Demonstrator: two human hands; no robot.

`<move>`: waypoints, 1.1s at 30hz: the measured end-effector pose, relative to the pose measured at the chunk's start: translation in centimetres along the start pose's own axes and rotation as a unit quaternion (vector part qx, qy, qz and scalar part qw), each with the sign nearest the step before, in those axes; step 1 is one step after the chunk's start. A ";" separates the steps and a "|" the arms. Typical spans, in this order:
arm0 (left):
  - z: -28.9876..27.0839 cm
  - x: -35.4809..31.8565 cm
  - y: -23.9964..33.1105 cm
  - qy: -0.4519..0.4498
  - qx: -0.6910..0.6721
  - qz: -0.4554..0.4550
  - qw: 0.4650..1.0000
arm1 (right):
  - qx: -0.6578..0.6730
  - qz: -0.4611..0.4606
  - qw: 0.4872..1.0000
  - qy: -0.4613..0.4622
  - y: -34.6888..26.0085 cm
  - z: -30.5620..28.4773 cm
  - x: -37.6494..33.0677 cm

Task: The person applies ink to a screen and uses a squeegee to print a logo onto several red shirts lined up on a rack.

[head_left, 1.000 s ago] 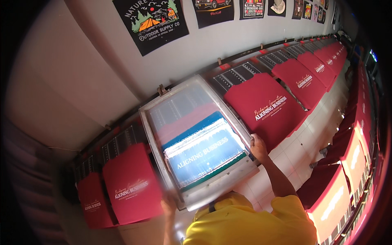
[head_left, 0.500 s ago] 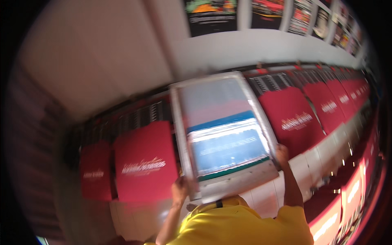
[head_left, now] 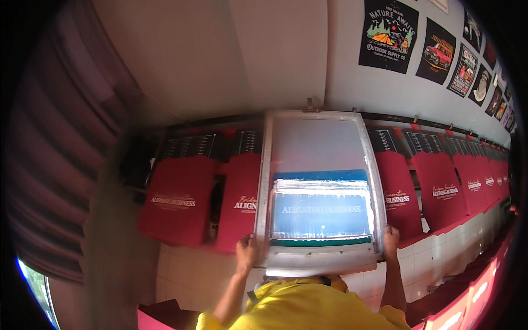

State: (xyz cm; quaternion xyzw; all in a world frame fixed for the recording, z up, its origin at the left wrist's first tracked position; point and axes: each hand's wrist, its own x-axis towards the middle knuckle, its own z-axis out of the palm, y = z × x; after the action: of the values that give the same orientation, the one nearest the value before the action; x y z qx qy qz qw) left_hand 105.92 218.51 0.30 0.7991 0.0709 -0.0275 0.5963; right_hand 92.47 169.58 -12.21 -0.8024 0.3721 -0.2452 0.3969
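Both my hands grip a screen printing frame (head_left: 266,181) by its two long sides near the close end. My left hand (head_left: 246,254) is closed around the left rail, and my right hand (head_left: 391,237) around the right one. A blue stencil area (head_left: 322,220) with pale lettering, edged by white ink, fills the nearer part of the mesh. Across the near end runs a wide metal bar (head_left: 319,263). Beneath the frame lies a red shirt (head_left: 237,203), largely covered, its white print showing at the left.
Red printed shirts (head_left: 175,201) lie on boards to the left, and more (head_left: 440,184) to the right. A black rail (head_left: 440,125) runs along the wall behind. Dark curtains (head_left: 60,165) hang at left. Another row of red shirts (head_left: 473,300) stands at lower right.
The frame, earlier tilted and blurred, now sits straighter over the row. My view has turned, bringing more of the curtains in at left. Both hands keep their hold on the rails.
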 end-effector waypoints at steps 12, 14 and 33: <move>1.4 -0.5 -0.1 0.016 0.066 0.053 0.996 | 0.006 -0.038 0.999 -0.032 -3.4 -1.6 0.5; 0.6 0.4 -1.3 0.015 0.094 0.065 0.993 | -0.012 -0.031 0.999 -0.030 -3.0 -1.0 0.5; 0.9 -0.3 -0.4 -0.009 0.094 0.025 0.995 | -0.020 -0.056 0.998 -0.003 -3.3 -1.5 0.0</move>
State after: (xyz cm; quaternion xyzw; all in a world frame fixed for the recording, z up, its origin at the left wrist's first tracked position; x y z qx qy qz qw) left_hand 105.60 217.70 -0.31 0.8530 0.0427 -0.0262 0.5195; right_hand 92.73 170.28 -8.61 -0.8308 0.3299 -0.2571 0.3671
